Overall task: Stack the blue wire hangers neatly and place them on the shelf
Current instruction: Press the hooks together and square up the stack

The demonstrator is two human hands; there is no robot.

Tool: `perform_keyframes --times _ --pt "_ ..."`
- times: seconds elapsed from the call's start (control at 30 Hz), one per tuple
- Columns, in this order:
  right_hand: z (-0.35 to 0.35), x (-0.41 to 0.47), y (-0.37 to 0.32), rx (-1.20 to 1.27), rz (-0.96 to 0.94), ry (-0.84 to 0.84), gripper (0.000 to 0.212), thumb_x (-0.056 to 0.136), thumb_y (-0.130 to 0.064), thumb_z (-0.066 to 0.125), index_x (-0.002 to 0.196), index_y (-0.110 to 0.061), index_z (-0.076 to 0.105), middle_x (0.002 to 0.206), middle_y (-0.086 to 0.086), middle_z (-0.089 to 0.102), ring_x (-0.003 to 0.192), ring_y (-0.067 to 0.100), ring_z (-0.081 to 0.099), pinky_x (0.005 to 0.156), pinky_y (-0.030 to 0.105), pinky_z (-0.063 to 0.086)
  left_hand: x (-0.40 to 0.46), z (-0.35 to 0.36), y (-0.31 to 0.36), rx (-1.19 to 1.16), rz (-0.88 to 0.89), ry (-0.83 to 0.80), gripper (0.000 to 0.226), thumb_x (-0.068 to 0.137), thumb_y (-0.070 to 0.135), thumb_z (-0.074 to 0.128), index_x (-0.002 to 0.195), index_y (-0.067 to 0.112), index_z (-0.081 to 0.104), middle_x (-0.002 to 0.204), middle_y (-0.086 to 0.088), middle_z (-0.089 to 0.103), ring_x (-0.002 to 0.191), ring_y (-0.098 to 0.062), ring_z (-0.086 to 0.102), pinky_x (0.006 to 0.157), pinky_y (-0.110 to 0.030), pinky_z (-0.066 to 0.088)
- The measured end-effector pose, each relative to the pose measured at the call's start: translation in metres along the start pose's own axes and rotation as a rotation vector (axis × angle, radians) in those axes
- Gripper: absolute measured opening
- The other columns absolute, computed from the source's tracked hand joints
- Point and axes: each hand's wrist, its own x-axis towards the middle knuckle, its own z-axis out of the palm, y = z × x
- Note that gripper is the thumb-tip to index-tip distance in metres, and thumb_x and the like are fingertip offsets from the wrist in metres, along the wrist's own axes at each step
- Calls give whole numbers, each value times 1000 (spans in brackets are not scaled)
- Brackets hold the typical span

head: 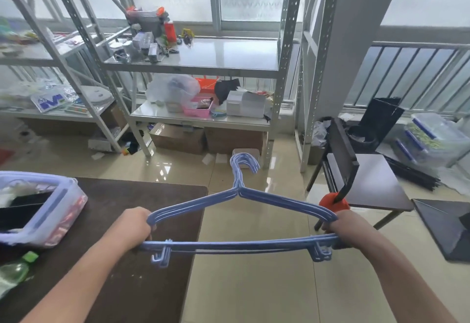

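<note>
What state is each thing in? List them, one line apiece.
blue wire hangers: bunched together, held in the air, hooks pointing away.
left hand: grips the hangers' left end.
right hand: grips the hangers' right end.
clear plastic bin: lid off, on the dark table.
middle shelf: right part bare, left part cluttered.

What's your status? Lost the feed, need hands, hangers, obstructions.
Left hand and right hand grip opposite ends of the blue hangers. Stack in the air, not shelved. Shelf ahead across open floor.
</note>
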Motion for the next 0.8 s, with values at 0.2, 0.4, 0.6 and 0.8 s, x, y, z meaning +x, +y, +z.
perform_keyframes --times 0.2,0.4,0.6,0.8 --pt "-33 61 -50 -105 -76 13 20 84 -11 59 101 -2 63 87 12 65 77 24 63 68 30 56 58 -21 49 22 -27 14 19 86 7 54 71 12 65 61 -5 67 54 -23 66 46 -28 54" --pt "-69 145 -124 -125 -102 71 12 89 -9 56 84 -4 66 69 6 62 59 14 57 47 21 41 166 -36 98 2 -32 57 14 86 14 59 76 13 68 68 -5 68 63 -21 66 53 -26 47" --pt "-101 215 -180 27 -58 93 14 87 -2 53 78 -1 64 71 9 65 60 18 58 41 21 43 251 -63 155 -45 -53 36 16 86 6 54 75 9 65 72 -12 69 59 -27 68 58 -38 61" --pt "-142 278 -231 -22 -28 41 20 86 -2 58 67 -7 62 70 14 66 63 25 65 53 32 55 323 -90 210 -54 -49 6 12 84 2 57 78 7 65 75 -14 68 56 -28 68 46 -33 58"
